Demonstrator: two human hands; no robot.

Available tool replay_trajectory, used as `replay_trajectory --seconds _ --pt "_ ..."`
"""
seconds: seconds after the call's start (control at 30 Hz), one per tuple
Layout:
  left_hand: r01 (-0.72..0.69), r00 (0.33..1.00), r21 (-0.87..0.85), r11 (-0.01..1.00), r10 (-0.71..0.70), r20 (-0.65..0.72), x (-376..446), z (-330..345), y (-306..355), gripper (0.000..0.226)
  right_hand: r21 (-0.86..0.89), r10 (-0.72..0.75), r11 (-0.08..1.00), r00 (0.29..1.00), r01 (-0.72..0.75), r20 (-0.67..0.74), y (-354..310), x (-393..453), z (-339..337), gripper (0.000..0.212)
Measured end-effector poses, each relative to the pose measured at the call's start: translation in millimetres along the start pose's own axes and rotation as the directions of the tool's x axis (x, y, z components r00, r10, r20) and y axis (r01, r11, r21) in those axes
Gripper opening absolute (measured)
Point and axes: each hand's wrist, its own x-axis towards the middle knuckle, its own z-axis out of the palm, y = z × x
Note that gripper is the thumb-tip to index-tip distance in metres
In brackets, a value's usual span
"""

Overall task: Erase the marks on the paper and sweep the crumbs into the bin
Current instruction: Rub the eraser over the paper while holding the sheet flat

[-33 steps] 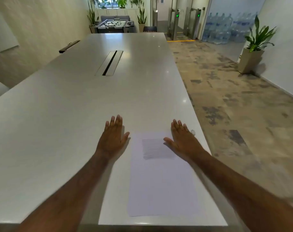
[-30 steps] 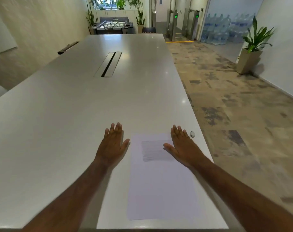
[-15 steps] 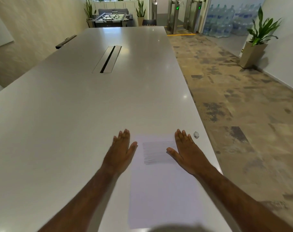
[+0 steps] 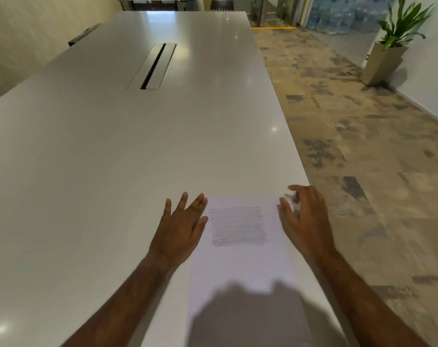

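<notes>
- Now, left hand lies flat on the tabletop, fingers spread wide, thumb edge touching the paper's left side.
- Paper sits between the two hands, near the tabletop's right edge.
- Grey pencil marks fill a block on the paper, right between the hands.
- Right hand hovers at the paper's far right corner, fingers curled around a small white eraser; a firm grip can't be confirmed, it's blurred.
- Shadow covers the paper nearer than the wrists.
</notes>
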Motion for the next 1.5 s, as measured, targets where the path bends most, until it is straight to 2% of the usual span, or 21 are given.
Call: replay_trajectory --seconds 0.1,0.17,0.27,0.4,0.6,0.7,0.77,0.83,0.9,0.97,1.03,1.17,1.5 --pt "0.005 1.0 -0.04 0.999 -0.005 -0.004 -0.9 -0.6 0.2 0.052 -0.082 0.203 0.975 0.979 -0.204 -0.023 14.2 13.7 -3.0 0.037" --pt "0.014 1.0 -0.056 0.998 -0.014 0.001 -0.7 -0.4 0.1 0.052 -0.169 0.269 0.949 0.963 -0.265 -0.005 23.5 19.7 -1.6 0.041" --pt "0.025 1.0 -0.038 0.999 -0.025 0.008 -0.7 -0.2 -0.9 0.053 -0.262 0.247 0.937 0.969 -0.231 0.029 27.2 23.1 -0.1 0.031" --pt "0.028 1.0 -0.051 0.998 -0.028 0.005 -0.6 -0.7 0.3 0.052 -0.24 0.195 0.953 0.981 -0.183 0.025 28.1 23.1 -0.5 0.022" --pt "0.04 0.999 -0.052 0.998 -0.04 0.002 -1.4 -1.3 0.6 0.051 -0.105 0.164 0.982 0.985 -0.158 0.053 10.3 23.6 -0.9 0.009" --pt "0.035 0.999 -0.062 0.997 -0.035 -0.006 -1.5 -2.0 1.0 0.051 0.093 0.178 0.978 0.978 -0.188 0.105 -11.3 22.0 3.1 0.009" --pt "0.035 0.999 -0.051 0.998 -0.035 -0.001 -1.5 -2.1 0.7 0.052 0.302 0.153 0.931 0.972 -0.203 0.181 -32.6 20.8 8.2 0.012" --pt "0.038 0.999 -0.04 0.998 -0.038 0.009 -0.6 -1.4 0.2 0.053 0.392 0.052 0.907 0.964 -0.155 0.26 -53.3 18.3 17.1 0.019" --pt "0.04 0.999 -0.031 0.999 -0.039 0.012 0.0 -1.1 0.1 0.054 0.375 -0.047 0.922 0.93 -0.101 0.365 -71.4 12.5 29.4 0.027" --pt "0.039 0.999 -0.031 0.999 -0.039 0.01 0.4 -1.4 0.6 0.055 0.349 -0.083 0.931 0.869 -0.107 0.488 -85.3 6.1 41.9 0.033" --pt "0.035 0.999 -0.036 0.999 -0.035 0.014 0.4 -1.4 0.7 0.055 0.275 -0.112 0.96 0.832 -0.05 0.544 -92.6 2.3 52.7 0.034" --pt "0.037 0.999 -0.028 0.999 -0.037 0.019 0.2 -0.7 0.5 0.053 0.15 -0.125 0.987 0.816 0.048 0.564 -96.0 3.3 66.8 0.013" --pt "0.03 0.999 0.013 0.999 -0.031 0.037 1.7 -0.3 -0.4 0.061 0.016 -0.287 0.943 0.789 0.332 0.544 -94.0 -1.4 82.0 0.02"
